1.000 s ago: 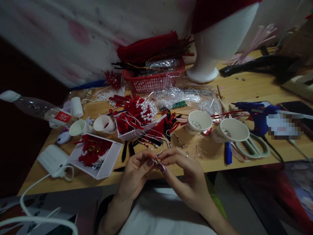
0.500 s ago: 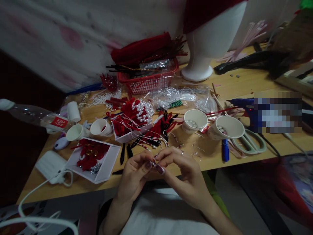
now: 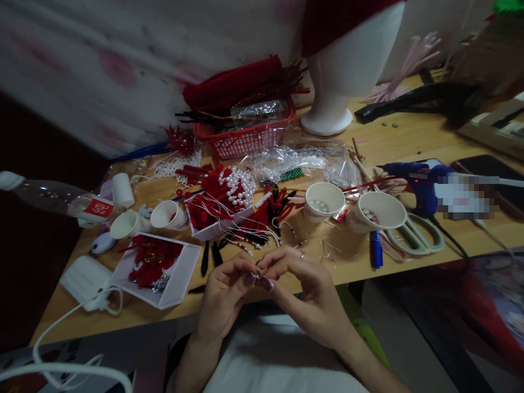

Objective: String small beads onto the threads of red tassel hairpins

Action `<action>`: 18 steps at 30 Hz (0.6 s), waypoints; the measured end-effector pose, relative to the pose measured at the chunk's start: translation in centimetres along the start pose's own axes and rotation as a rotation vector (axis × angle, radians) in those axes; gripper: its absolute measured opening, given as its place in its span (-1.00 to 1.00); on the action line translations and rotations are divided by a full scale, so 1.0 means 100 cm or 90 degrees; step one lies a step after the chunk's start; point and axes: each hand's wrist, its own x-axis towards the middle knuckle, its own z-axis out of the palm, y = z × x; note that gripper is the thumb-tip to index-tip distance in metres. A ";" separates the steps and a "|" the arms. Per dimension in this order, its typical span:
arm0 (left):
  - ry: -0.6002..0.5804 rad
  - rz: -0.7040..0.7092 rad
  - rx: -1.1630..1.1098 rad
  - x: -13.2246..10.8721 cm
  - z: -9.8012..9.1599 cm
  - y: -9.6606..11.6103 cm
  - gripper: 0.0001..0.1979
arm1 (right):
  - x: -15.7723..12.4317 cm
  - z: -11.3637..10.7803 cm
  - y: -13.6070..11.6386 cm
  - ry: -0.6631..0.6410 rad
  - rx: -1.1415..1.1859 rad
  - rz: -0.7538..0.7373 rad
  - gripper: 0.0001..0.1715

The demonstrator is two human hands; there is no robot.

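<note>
My left hand [image 3: 227,292] and my right hand [image 3: 305,284] meet fingertip to fingertip above the table's front edge. Both are closed in a pinch, thumbs against forefingers, around something tiny that I cannot make out. Just beyond them lie strings of small beads [image 3: 276,238] in white and red. Farther back, a white box [image 3: 221,225] holds red fuzzy pieces, with a heap of white pearl beads [image 3: 239,188] on top. To the right stand a paper cup [image 3: 325,199] with pale beads and a second paper cup [image 3: 380,213] with more beads.
A blue glue gun [image 3: 423,188], green-handled scissors [image 3: 423,237] and a blue marker [image 3: 376,251] lie at right. At left are an open white box [image 3: 180,275], a white charger [image 3: 85,281] with cable, and a plastic bottle [image 3: 53,196]. Behind stand a red basket [image 3: 245,142] and a white mannequin stand [image 3: 327,109].
Both hands keep nearly the same pinch, with only a slight shift at the fingertips. The view has turned a little, so the table's things appear slightly farther left.
</note>
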 end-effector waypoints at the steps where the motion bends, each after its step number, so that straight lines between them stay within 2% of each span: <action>1: -0.006 0.016 0.015 0.000 -0.001 -0.001 -0.77 | 0.000 0.000 0.000 0.000 0.002 0.001 -0.86; 6: -0.035 0.083 0.102 -0.001 -0.007 -0.004 -0.82 | 0.000 0.000 -0.001 -0.001 -0.004 -0.012 -0.87; 14: -0.075 0.120 0.165 0.001 -0.015 -0.005 -0.82 | -0.001 -0.006 0.000 -0.051 -0.029 -0.041 -0.87; 18: -0.049 0.225 0.258 -0.001 -0.014 -0.004 -0.80 | -0.002 -0.006 0.003 -0.066 -0.049 -0.037 -0.88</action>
